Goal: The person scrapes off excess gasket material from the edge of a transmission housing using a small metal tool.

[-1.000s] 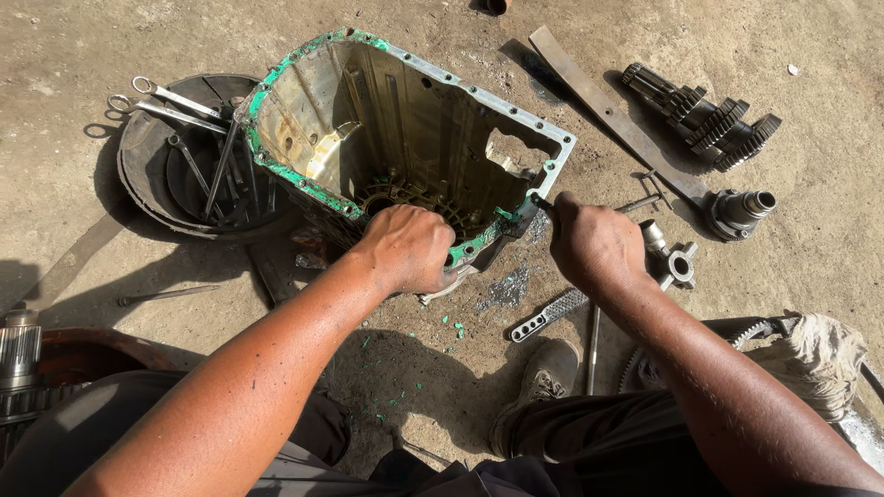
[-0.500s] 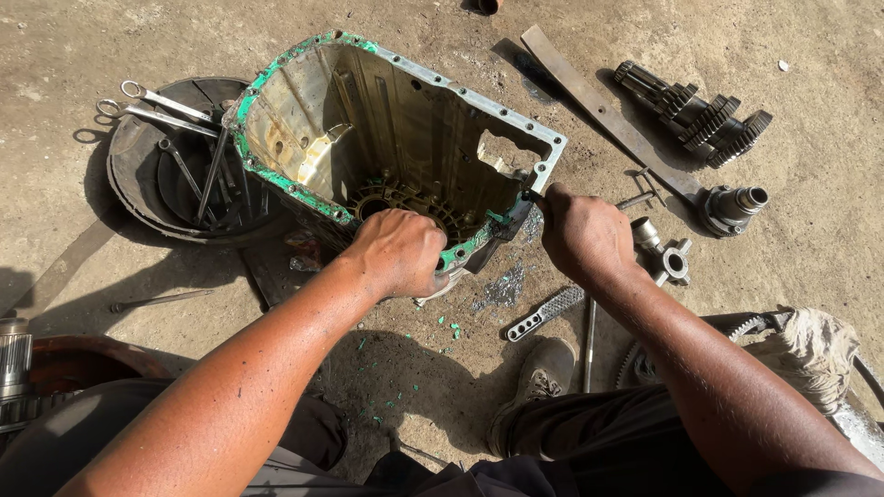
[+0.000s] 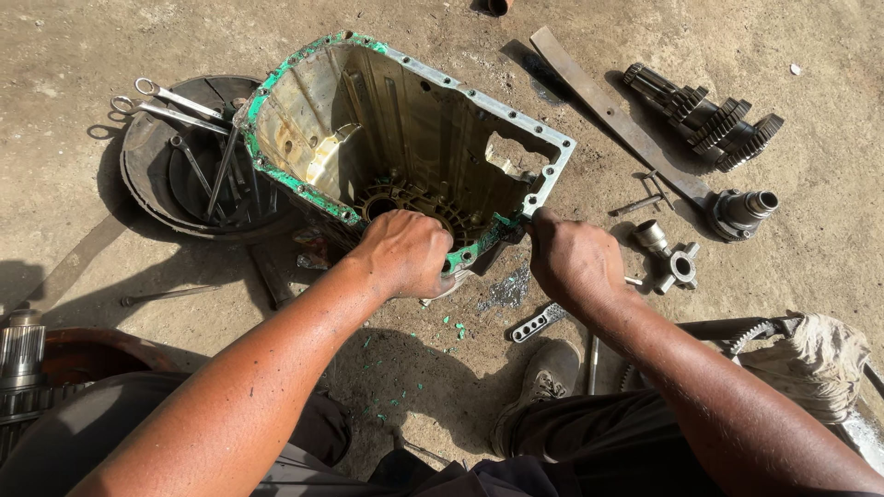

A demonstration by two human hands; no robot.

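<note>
Crouching over a dusty concrete floor [image 3: 83, 55], a person works on an open metal gearbox housing [image 3: 405, 138] that sits on the ground just ahead of the knees, its rim edged with torn green gasket [image 3: 285, 179]. Nearest the camera, dark trousers and a worn shoe [image 3: 543, 382] frame flecks of green scrapings [image 3: 456, 327] scattered on the floor. The left hand [image 3: 405, 253] grips the housing's near rim, fingers curled over the edge and pressed together. The right hand [image 3: 571, 258] is closed in a fist around a thin dark tool [image 3: 517, 225] whose tip meets the rim at the near right corner; what kind of tool it is cannot be told. Just beside that hand lie a small perforated metal strip [image 3: 536, 322] and a cross-shaped joint piece [image 3: 677, 267]. To the right, a dirty rag [image 3: 815, 354] covers part of a toothed ring. At the left edge, a splined shaft [image 3: 20, 345] stands beside a rust-coloured part. Beyond the housing on the left, a round black pan [image 3: 152, 170] holds several spanners [image 3: 175, 101]. Farther off to the right, a long flat steel bar [image 3: 608, 110] lies diagonally, with a stepped gear cluster [image 3: 709, 115] and a short flanged shaft [image 3: 741, 212] near it.
</note>
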